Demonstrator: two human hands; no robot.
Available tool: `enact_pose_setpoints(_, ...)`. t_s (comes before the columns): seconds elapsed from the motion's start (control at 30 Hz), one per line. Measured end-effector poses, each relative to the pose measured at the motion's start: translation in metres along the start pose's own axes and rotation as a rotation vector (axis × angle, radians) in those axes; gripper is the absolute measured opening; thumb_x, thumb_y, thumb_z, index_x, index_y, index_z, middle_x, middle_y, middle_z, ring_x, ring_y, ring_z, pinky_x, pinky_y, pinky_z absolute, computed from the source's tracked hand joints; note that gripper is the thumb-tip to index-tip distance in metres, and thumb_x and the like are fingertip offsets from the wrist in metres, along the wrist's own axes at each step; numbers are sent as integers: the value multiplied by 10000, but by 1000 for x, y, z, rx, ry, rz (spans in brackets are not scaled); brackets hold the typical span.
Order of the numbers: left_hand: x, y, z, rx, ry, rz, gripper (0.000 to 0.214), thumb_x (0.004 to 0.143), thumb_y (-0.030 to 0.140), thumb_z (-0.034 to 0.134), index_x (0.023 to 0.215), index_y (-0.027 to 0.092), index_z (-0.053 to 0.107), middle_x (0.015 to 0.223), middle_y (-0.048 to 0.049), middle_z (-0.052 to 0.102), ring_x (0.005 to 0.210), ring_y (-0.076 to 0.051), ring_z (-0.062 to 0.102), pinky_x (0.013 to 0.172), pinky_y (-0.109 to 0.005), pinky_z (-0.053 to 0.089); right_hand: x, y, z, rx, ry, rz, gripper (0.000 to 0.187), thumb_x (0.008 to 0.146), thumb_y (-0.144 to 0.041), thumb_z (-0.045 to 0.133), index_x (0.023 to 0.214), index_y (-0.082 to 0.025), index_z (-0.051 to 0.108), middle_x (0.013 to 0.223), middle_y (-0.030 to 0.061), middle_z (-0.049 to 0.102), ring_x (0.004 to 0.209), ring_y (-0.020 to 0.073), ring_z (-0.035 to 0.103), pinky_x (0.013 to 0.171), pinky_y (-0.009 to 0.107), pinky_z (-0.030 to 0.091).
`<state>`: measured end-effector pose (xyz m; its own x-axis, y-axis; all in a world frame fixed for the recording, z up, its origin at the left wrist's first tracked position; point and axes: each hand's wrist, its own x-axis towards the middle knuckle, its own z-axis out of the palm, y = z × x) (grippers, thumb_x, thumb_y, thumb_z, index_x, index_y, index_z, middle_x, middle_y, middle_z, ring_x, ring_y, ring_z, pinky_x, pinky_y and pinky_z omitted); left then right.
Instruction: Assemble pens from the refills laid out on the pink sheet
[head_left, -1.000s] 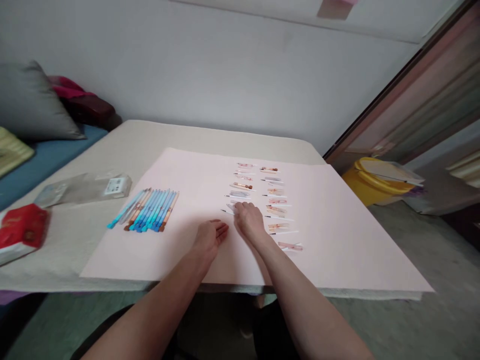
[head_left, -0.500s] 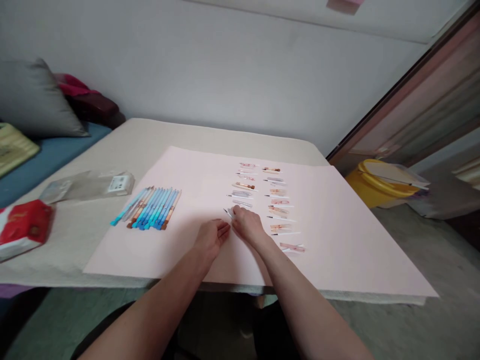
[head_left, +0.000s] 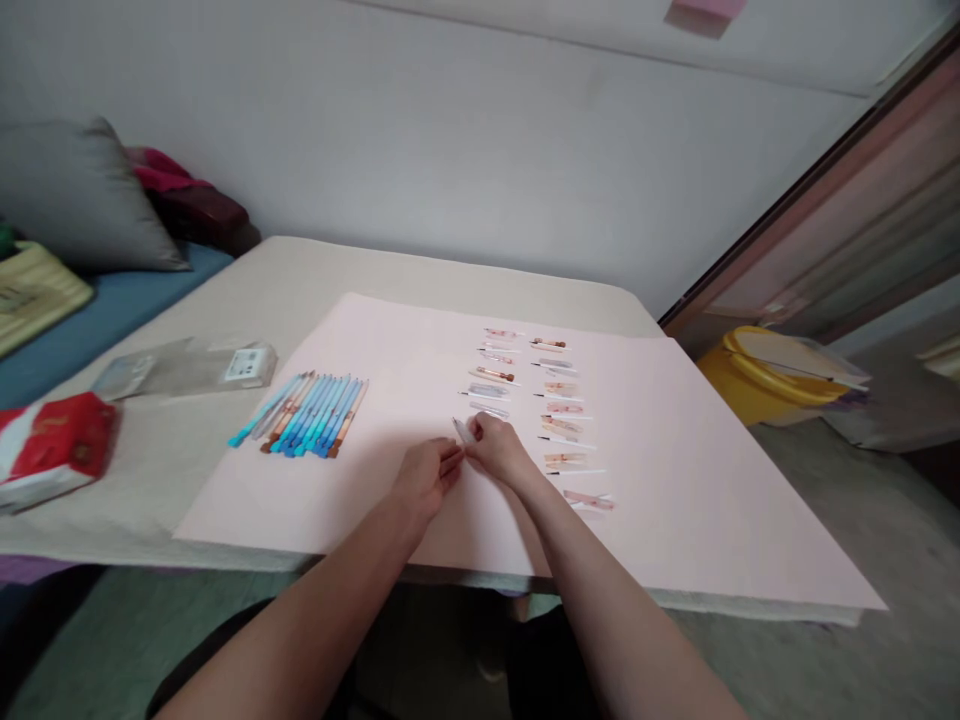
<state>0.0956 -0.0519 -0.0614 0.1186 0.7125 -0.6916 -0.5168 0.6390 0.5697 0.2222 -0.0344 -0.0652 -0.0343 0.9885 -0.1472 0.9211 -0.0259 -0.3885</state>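
Observation:
My right hand [head_left: 495, 443] pinches a slim pale pen piece [head_left: 463, 431] with a pointed tip, tilted toward the upper left; its lower end is hidden by the fingers. Close beside it, my left hand [head_left: 429, 476] rests low over the pink sheet [head_left: 405, 350], its fingers stretched toward the right hand and seemingly holding nothing. Beyond and right of my hands lie two columns of pen parts, among them a clear pen barrel [head_left: 489, 409] and a thin white refill [head_left: 574, 472] with a dark tip. A side-by-side row of blue and brown pens [head_left: 311, 415] lies at the left.
A clear plastic packet [head_left: 176, 370] and a red-and-white pack [head_left: 56, 445] sit on the cloth-covered table [head_left: 435, 270] at the left. Past its left side is a grey cushion [head_left: 82, 200]. A yellow bucket [head_left: 739, 385] stands beyond the right edge.
My right hand has raised the tip of the pale pen piece slightly, so it points more steeply upward. My left hand stays beside it. The camera view has shifted a little.

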Motion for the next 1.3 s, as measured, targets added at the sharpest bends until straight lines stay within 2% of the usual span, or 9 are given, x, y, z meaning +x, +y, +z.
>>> enact_pose_setpoints(0.1, 5, 0, -1, -25, -42, 6, 54, 713, 91, 598, 759, 118, 611, 715, -54, 633, 607, -114, 598, 553, -209, 468, -4, -5, -5, 192, -14, -47, 100, 670, -165, 530, 767, -183, 543, 708, -10, 597, 634, 111, 539, 527, 191, 353)
enact_pose_setpoints(0.23, 9, 2, -1, -79, -88, 23, 51, 703, 58, 609, 714, 108, 604, 643, -43, 620, 548, -94, 578, 517, -183, 459, -10, -11, -9, 452, 24, -56, 155, 585, -119, 520, 724, -185, 535, 637, -40, 531, 577, 104, 490, 494, 196, 330)
enact_pose_setpoints(0.33, 7, 5, 0, -107, -106, 37, 58, 705, 35, 593, 691, 90, 605, 645, -61, 628, 541, -100, 583, 501, -183, 462, -13, -13, -10, 549, 33, -27, 190, 589, -121, 519, 766, -191, 526, 624, -48, 530, 562, 108, 502, 490, 200, 341)
enact_pose_setpoints(0.53, 4, 9, 1, -172, -79, 96, 96, 718, 22, 573, 652, 92, 580, 598, -41, 595, 506, -95, 561, 491, -193, 470, -24, -16, -14, 756, -75, 53, 237, 633, -122, 535, 852, -196, 482, 547, -58, 555, 469, 113, 559, 460, 198, 370)
enact_pose_setpoints(0.77, 7, 26, -6, -233, -34, 106, 64, 738, 87, 604, 686, 101, 570, 595, -34, 577, 519, -98, 561, 473, -189, 464, -41, -14, -26, 637, 12, -62, 149, 649, -124, 502, 763, -189, 573, 553, -49, 550, 510, 109, 509, 484, 206, 361)
enact_pose_setpoints(0.87, 7, 40, -11, -282, -26, 114, 70, 764, 126, 600, 708, 116, 559, 617, -28, 585, 550, -95, 577, 527, -199, 494, -50, -15, -33, 560, 162, -133, 111, 700, -156, 503, 704, -189, 609, 618, -26, 580, 578, 120, 524, 530, 220, 377)
enact_pose_setpoints(1.07, 1, 54, -17, -414, -53, 78, 51, 757, 92, 603, 747, 110, 557, 644, -33, 601, 579, -98, 594, 562, -211, 520, -64, -26, -36, 477, 472, -309, 147, 798, -169, 480, 838, -191, 619, 768, 19, 623, 669, 130, 557, 605, 230, 428)
enact_pose_setpoints(1.17, -3, 53, -15, -431, -54, 60, 57, 752, 73, 600, 751, 111, 558, 648, -33, 604, 581, -95, 594, 555, -201, 518, -65, -32, -33, 399, 531, -406, 153, 827, -173, 458, 871, -199, 603, 758, 25, 599, 673, 133, 550, 596, 227, 429)
enact_pose_setpoints(1.3, -6, 49, -13, -426, -85, 45, 72, 739, 67, 609, 735, 116, 556, 659, -38, 611, 581, -94, 593, 552, -195, 516, -65, -36, -29, 304, 529, -415, 148, 847, -191, 447, 884, -216, 588, 761, 29, 593, 693, 142, 556, 603, 233, 429)
